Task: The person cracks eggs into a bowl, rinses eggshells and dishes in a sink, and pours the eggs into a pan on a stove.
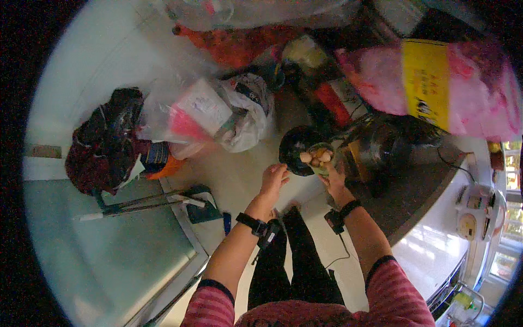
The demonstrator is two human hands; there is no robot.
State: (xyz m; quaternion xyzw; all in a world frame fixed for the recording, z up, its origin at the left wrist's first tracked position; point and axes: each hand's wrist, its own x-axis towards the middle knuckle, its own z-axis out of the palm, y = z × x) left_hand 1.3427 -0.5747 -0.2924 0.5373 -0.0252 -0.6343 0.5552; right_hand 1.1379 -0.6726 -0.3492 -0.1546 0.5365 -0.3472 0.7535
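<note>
My right hand (334, 180) grips a small greenish container (318, 168) from its near side. Several rounded, pale brown pieces (315, 157) fill its top; they look like eggs, but blur keeps me from being sure. Behind and left of the container is a round black vessel (296, 143), partly covered by it. My left hand (274, 179) is just left of the vessel's near edge, fingers bent inward. Whether its fingertips touch the rim or pinch something small cannot be made out.
Plastic bags (245, 118) and a dark bag (106, 143) lie ahead and left. On the right, a dark counter (421, 196) holds a clear-wrapped bundle (376, 143), with a pink package (474, 90) beyond. A frosted panel (122, 245) stands at left. Cables hang from both wrist devices.
</note>
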